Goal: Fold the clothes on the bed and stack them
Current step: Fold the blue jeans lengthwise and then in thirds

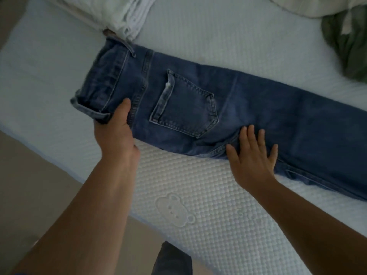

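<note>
Lying lengthwise across the bed (198, 32), jeans (198, 100) folded leg on leg. Left hand (115, 133) grips the cuffed hem laid over the waistband; right hand (252, 155) presses flat, fingers spread, beside the back pocket (184, 108). White folded pile (123, 14) beyond the left grip.

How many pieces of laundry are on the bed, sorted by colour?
Blue: 1, the jeans, gripped by the left hand and pressed flat by the right hand.
White: 1 folded pile; pieces inside cannot be counted.
Green: 1 crumpled garment.
Off-white: 1 crumpled cloth.
Total: 4.
</note>
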`<state>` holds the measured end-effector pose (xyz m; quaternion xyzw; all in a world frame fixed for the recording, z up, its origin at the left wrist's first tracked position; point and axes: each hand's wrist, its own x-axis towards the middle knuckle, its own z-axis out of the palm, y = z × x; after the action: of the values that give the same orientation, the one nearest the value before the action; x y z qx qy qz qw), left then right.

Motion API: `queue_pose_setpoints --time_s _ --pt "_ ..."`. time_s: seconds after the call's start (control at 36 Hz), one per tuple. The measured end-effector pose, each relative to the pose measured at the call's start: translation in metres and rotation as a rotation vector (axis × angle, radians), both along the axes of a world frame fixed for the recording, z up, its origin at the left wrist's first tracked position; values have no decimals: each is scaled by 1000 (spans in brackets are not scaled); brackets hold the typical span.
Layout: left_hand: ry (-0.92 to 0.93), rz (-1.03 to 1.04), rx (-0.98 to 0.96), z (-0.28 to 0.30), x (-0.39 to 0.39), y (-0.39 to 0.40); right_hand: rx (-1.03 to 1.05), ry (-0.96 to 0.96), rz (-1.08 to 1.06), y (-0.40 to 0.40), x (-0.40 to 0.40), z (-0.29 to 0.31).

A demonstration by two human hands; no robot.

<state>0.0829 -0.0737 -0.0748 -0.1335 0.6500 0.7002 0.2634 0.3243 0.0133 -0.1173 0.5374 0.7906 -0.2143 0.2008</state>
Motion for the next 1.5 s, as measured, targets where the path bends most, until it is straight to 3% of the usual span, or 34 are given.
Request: queue_pose_setpoints --time_s 0.11,0.25,0.36,0.53,0.61,0.72,0.86,0.94,1.06,1.14,1.25,1.39,1.5 --pt "-297 42 -151 -13 4 -9 -11 -35 7 -2 -5 -11" --pt "-237 -66 -106 -7 1 -7 -24 -47 42 0 -2 -14" --pt "85 -172 -116 18 22 3 -75 -41 37 6 -2 -12" --pt "730 -584 -333 41 92 36 -114 13 26 8 0 -10" --pt "853 -861 -334 25 129 50 -128 52 26 9 2 -9" --pt "851 -1240 -478 -15 163 53 -96 56 207 10 18 -1" --pt "876 -1227 -490 -24 166 53 66 335 119 1 59 10" --pt "883 -1232 -384 -21 167 43 120 341 26 -6 92 16" --pt "1016 -1190 -352 -20 177 37 56 223 87 -13 115 14" --pt "1060 -1262 -429 -25 184 39 31 207 102 -12 116 9" --pt "1142 -1461 -670 -36 190 43 12 263 77 -4 117 5" --pt "1062 -1462 -653 -19 200 60 80 541 -201 -6 134 23" --pt "1069 -1559 -577 -16 222 57 176 586 -441 -17 169 37"
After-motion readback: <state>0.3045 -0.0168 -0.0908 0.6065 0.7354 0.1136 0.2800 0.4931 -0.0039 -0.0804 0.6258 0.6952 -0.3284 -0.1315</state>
